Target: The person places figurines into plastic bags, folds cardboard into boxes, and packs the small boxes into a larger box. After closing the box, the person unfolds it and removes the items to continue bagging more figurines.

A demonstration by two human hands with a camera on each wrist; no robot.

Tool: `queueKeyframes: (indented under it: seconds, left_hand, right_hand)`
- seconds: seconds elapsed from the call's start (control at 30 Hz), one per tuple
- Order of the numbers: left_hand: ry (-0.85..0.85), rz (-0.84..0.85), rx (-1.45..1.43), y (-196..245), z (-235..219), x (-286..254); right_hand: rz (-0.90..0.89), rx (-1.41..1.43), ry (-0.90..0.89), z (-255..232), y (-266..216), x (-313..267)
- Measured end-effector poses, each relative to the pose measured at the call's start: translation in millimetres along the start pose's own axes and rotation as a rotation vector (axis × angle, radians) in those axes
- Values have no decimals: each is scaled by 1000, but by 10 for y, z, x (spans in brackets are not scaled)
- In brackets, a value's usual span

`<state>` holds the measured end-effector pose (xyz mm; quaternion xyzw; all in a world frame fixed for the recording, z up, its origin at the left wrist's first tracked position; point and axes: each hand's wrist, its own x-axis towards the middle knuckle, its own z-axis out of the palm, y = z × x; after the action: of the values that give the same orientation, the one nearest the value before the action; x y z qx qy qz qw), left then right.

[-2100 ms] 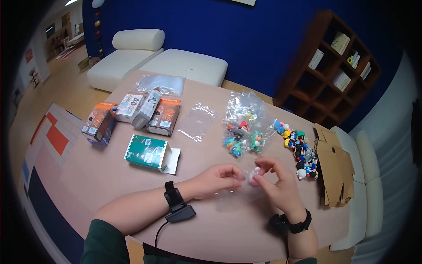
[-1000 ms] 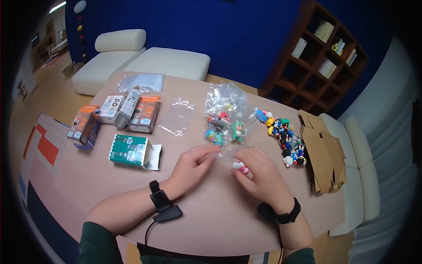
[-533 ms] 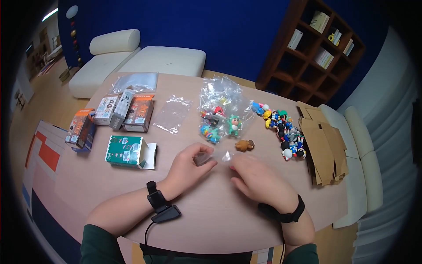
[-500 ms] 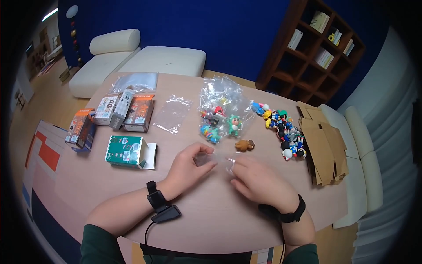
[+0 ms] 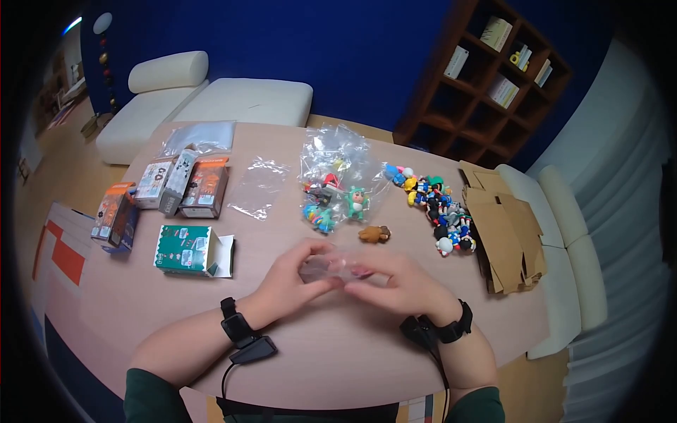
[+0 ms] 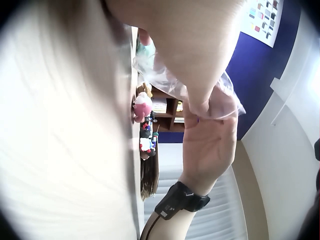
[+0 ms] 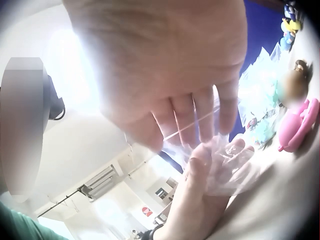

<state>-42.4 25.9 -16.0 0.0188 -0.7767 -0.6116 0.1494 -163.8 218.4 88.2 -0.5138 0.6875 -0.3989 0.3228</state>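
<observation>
Surface (image 5: 303, 359), pale and broad, carries everything here, and its contents seem sorted by kind. At the far right edge, cardboard pieces (image 5: 502, 233) lie stacked flat, perhaps to take little room. Toward the far left stand printed boxes (image 5: 203, 187) in a loose group, with an open green box (image 5: 185, 250) nearer, its flap toward the right. Behind them, at the far edge, lies clear film (image 5: 201, 137). Far of centre, a heap of clear plastic (image 5: 331, 151) has small figures in or under it; loose figures (image 5: 441, 211) form a band to its right, probably kept apart as unwrapped ones.

Both hands meet at the near centre, just above the surface. The left hand (image 5: 282, 278) is curled, thumb against fingers, pinching a small clear bag (image 7: 227, 175). The right hand (image 5: 405, 282) is more open: its fingers are nearly straight and slightly spread, the thumb stands apart, and the film runs across them. Probably the two hands steady this limp bag from opposite sides. Whether it contains anything is unclear.

Just beyond the hands lies a brown figure (image 5: 374, 234); a pink figure (image 6: 143, 110) lies near it, mostly hidden by the right hand in the head view.
</observation>
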Motion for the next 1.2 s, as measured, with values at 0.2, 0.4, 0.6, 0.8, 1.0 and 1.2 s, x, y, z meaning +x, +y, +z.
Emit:
queueKeyframes:
  seconds: [0.2, 0.4, 0.6, 0.8, 1.0, 1.2]
  left_hand:
    - [167, -93, -315, -48, -28, 54]
    - [113, -34, -376, 12, -45, 44]
    - [49, -49, -438, -20, -46, 48]
    - [17, -54, -414, -31, -59, 37]
    - [-22, -64, -357, -20, -54, 30]
    - [-118, -108, -344, 75, -37, 4]
  right_hand:
    - [-170, -729, 458, -31, 233, 74]
    - [-2, -816, 114, 143, 401, 15]
    - [10, -740, 280, 119, 483, 130]
    - [-36, -327, 568, -160, 83, 60]
    - [-241, -499, 477, -73, -346, -97]
    - [-314, -884, 475, 30, -335, -90]
